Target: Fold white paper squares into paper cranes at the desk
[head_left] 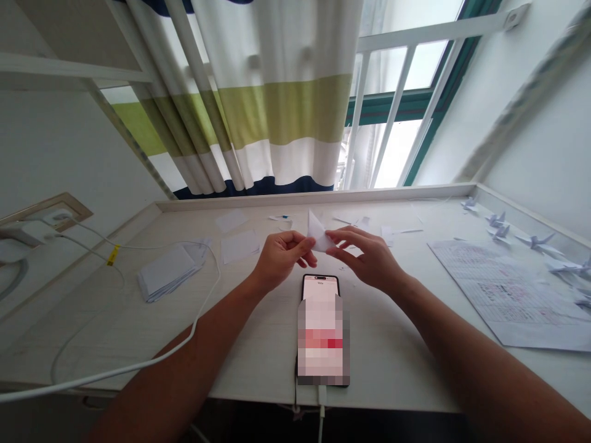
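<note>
A small piece of folded white paper (316,230) is held up above the desk, its pointed tip upward. My left hand (285,253) pinches its lower left side between thumb and fingers. At its lower right, my right hand (364,255) grips the paper with thumb and forefinger. Just below both hands a phone (322,314) lies face up with its screen lit, partly blurred out, and a white charging cable (322,403) plugged into its lower end. Parts of the paper are hidden behind my fingers.
A stack of white paper (168,271) and loose sheets (240,246) lie left. On the right are a written sheet (512,292) and several folded paper cranes (501,229). A white cable (217,264) runs from the wall socket (60,212) across my left forearm. Paper scraps (362,221) lie behind my hands.
</note>
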